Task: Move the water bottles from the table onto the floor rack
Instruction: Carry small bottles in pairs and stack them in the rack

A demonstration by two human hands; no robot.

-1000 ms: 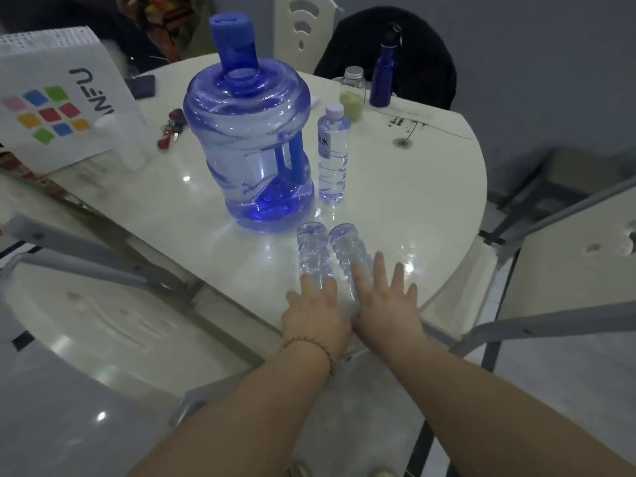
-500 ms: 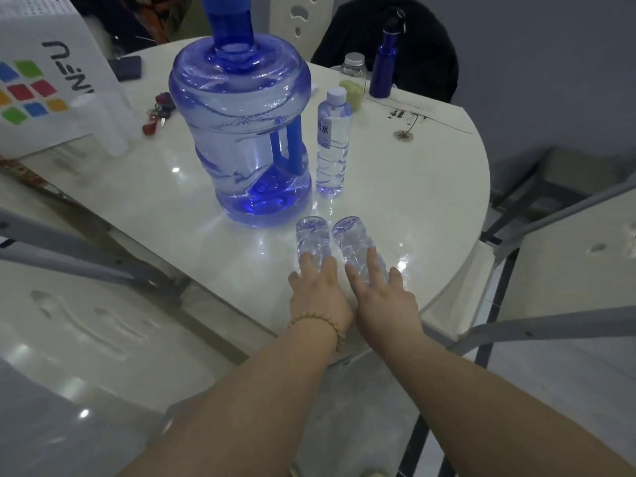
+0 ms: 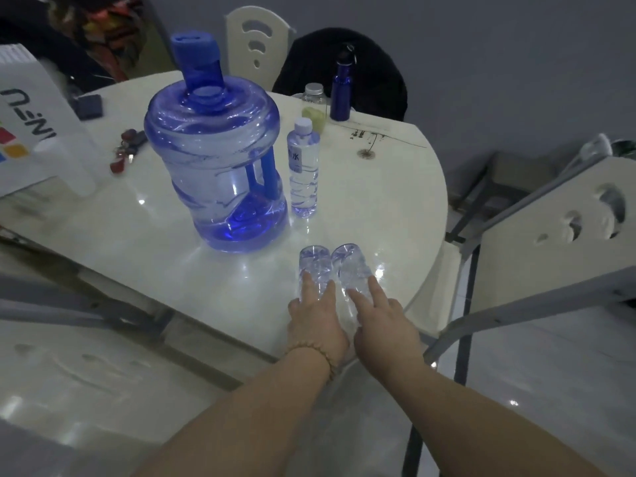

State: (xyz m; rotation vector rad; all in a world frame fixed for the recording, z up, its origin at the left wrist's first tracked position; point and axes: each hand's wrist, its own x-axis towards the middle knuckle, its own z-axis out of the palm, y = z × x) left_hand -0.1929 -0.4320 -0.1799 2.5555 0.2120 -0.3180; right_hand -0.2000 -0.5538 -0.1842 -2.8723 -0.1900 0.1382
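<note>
Currently on the table (image 3: 378, 201): small clear water bottles, three. Two lie close side by side at lower centre, near the table edge, bases pointing away: left bottle (image 3: 313, 261) and right bottle (image 3: 349, 261). One upright bottle (image 3: 303, 173), white-capped with clear liquid inside, stands just right of the jug (image 3: 213, 160). Jug, one: large, blue, capped, with a handle; fill level unclear. Flask (image 3: 341, 91), one: blue, upper centre. Jar (image 3: 313, 105), one: silver lid, yellow-green contents, beside the flask. Keys (image 3: 125, 149), one bunch, left of the jug. Left hand (image 3: 316, 325) rests on the left bottle, fingers (image 3: 308, 284) laid straight along it. Right hand (image 3: 385, 321) rests likewise on the right bottle, fingers extended. Bracelet (image 3: 323, 352), one, on the left wrist.
</note>
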